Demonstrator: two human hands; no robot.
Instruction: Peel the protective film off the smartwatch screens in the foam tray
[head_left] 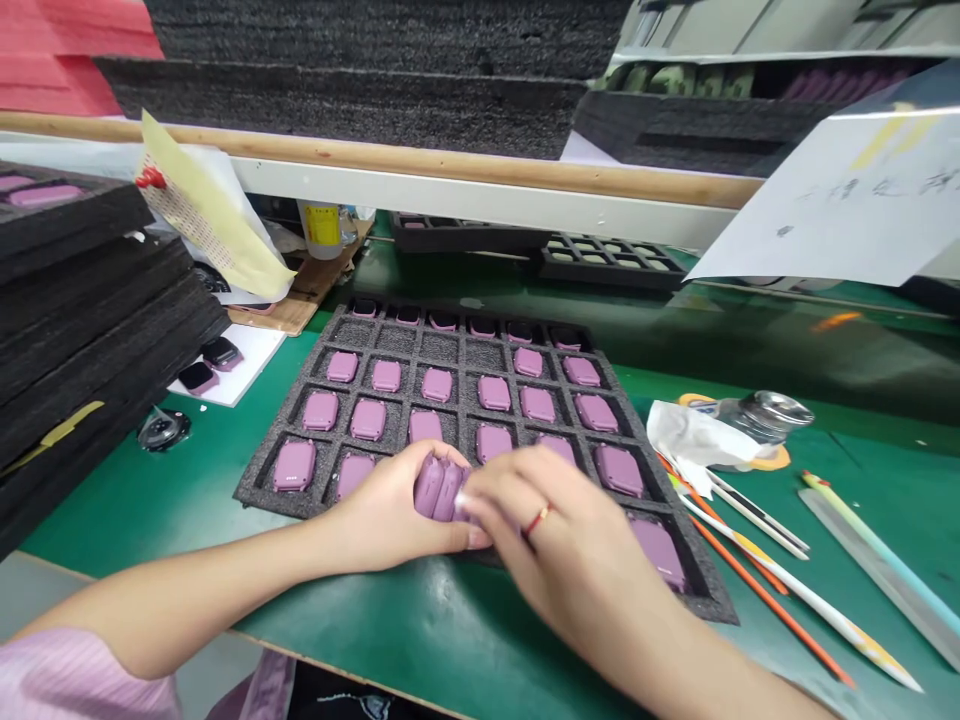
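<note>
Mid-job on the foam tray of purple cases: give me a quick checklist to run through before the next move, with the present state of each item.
1. Left hand grips purple cases: ok.
2. Right hand touching the same cases: ok.
3. Number of cases held: looks like two, cannot tell for sure.
4. Foam tray lies flat on the green mat: ok.
5. Free pockets in the tray's far rows: ok, several are bare.
6. Sticks crowd the tray's right edge: not ok.

Single head-worn view, forward and down, close over the green table (225,500).
</note>
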